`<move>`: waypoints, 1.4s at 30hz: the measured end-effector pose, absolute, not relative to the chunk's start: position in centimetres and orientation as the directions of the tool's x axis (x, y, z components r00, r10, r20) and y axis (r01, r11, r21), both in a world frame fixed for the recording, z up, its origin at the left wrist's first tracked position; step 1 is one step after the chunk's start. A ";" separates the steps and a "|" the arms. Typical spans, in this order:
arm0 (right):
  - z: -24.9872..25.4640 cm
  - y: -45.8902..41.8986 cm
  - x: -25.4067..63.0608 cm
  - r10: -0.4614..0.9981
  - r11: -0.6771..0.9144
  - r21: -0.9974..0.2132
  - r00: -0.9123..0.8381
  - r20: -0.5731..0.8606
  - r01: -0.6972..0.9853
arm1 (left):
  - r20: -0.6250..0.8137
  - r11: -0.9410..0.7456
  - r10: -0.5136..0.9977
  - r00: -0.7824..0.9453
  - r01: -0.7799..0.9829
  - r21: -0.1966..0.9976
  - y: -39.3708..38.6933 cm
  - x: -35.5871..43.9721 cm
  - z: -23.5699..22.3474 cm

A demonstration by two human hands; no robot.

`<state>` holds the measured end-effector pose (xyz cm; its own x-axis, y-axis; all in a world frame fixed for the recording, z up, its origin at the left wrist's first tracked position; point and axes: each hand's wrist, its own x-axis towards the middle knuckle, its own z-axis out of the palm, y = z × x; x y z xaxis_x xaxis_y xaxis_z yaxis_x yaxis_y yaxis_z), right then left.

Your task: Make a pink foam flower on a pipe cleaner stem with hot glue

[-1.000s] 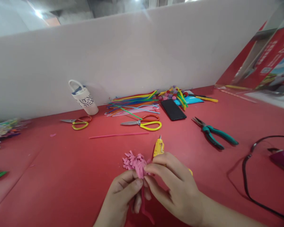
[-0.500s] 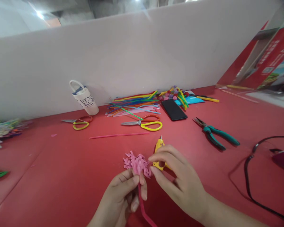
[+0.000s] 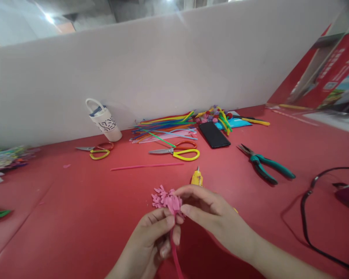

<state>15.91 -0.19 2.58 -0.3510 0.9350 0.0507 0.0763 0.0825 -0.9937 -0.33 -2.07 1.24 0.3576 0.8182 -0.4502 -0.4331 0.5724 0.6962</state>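
Observation:
A pink fringed flower (image 3: 164,198) on a dark pink stem (image 3: 176,254) is held up low in the middle of the head view. My left hand (image 3: 149,238) is closed around its base, thumb and fingers pinching where petals meet stem. From the right, my right hand (image 3: 221,221) reaches to the flower, its thumb and forefinger on the pink fringe at the right side. Behind my right hand lies a yellow glue gun (image 3: 197,178), mostly hidden by the fingers. A thin pink stick (image 3: 147,166) lies just beyond the flower.
Red-and-yellow-handled scissors (image 3: 186,155), another pair of scissors (image 3: 99,154), a black phone (image 3: 214,135) and green-handled pliers (image 3: 263,162) lie beyond my hands. Coloured pipe cleaners (image 3: 163,128) and a white cup (image 3: 107,126) stand by the white partition (image 3: 174,69). A black cable (image 3: 304,217) curves at right.
My right hand has moved slightly left, from beside the flower onto its fringe, and now covers more of the glue gun. The flower's front fringe has shifted slightly right.

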 end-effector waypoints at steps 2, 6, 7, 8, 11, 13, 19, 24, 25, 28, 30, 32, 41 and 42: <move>2.9 0.2 16.8 0.952 0.222 -0.906 -0.282 0.121 0.361 | -0.460 0.552 0.834 0.306 -0.425 0.718 -2.1 -0.4 1.2; 2.4 1.2 19.2 0.965 0.261 -0.382 -0.228 0.130 0.887 | -0.444 0.519 0.855 0.269 -0.424 0.742 -1.9 -0.9 1.3; 2.1 1.4 19.7 0.964 0.265 -0.297 -0.256 0.071 0.917 | -0.435 0.511 0.859 0.269 -0.427 0.746 -1.8 -1.1 1.4; 1.6 1.6 20.1 0.959 0.282 -0.236 -0.283 0.030 0.930 | -0.429 0.504 0.864 0.264 -0.430 0.749 -1.7 -1.2 1.4; 0.3 1.5 20.3 0.956 0.293 -0.119 -0.295 0.003 0.949 | -0.418 0.476 0.879 0.229 -0.439 0.762 -1.5 -1.6 1.5; -0.3 1.4 20.1 0.961 0.274 -0.095 -0.275 0.001 0.957 | -0.409 0.459 0.888 0.209 -0.438 0.773 -1.4 -1.7 1.5; 0.1 1.6 19.2 0.965 0.261 -0.189 -0.258 0.037 0.947 | -0.414 0.444 0.894 0.168 -0.438 0.782 -1.2 -1.8 1.8; 0.8 1.1 18.3 0.892 0.442 -0.503 -0.303 0.336 0.743 | -0.391 0.382 0.918 0.067 -0.413 0.827 -1.2 -1.5 1.7; 0.7 0.9 18.1 0.884 0.456 -0.534 -0.296 0.362 0.712 | -0.371 0.359 0.927 0.049 -0.397 0.845 -1.3 -1.3 1.6; 0.4 0.6 17.4 0.890 0.444 -0.594 -0.255 0.378 0.671 | -0.329 0.316 0.944 0.021 -0.348 0.883 -1.7 -0.5 1.1; 0.4 0.5 17.0 0.903 0.417 -0.623 -0.222 0.367 0.662 | -0.335 0.322 0.942 0.020 -0.341 0.883 -2.0 0.0 0.9; 0.4 0.5 16.6 0.917 0.383 -0.641 -0.193 0.348 0.665 | -0.340 0.324 0.940 0.018 -0.356 0.877 -2.3 0.4 0.8; -0.4 0.1 15.5 0.914 0.373 -0.679 -0.125 0.385 0.632 | -0.372 0.332 0.927 -0.041 -0.367 0.869 -2.4 0.5 1.4; -0.5 0.0 15.4 0.908 0.387 -0.677 -0.129 0.399 0.626 | -0.375 0.334 0.926 -0.046 -0.365 0.869 -2.4 0.5 1.5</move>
<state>15.36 0.01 -0.55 -0.1292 0.9079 0.3988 0.6264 0.3865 -0.6769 0.50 -2.37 1.47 -0.0463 0.9258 -0.3751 -0.3646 0.3340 0.8692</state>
